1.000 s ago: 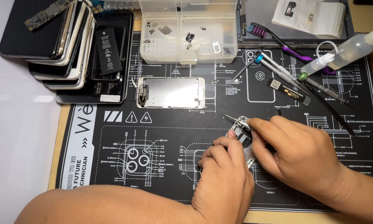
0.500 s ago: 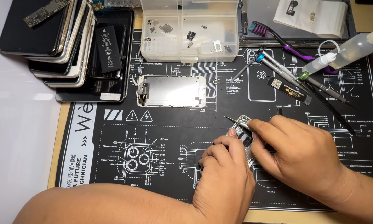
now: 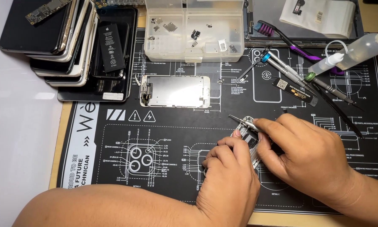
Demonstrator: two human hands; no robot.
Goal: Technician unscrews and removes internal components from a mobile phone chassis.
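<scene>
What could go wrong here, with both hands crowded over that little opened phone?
The tweezers in the right hand are sharp; a slip might scratch parts inside the phone frame, which the left hand only steadies by its edge. Any tiny part lifted out could drop onto the busy black mat and be hard to spot. The parts tray sits open, so a bump might scatter pieces.

You are looking at a black printed work mat (image 3: pixel 113 176). A detached phone screen panel (image 3: pixel 175 91) is lying face down near its top. A clear plastic parts box (image 3: pixel 194 29) is sitting above that. Stacked phones (image 3: pixel 50 42) and a black battery (image 3: pixel 112 46) are lying at upper left. Screwdrivers (image 3: pixel 290 73), a purple brush (image 3: pixel 281 35) and a squeeze bottle (image 3: pixel 357 52) are resting at upper right.
</scene>
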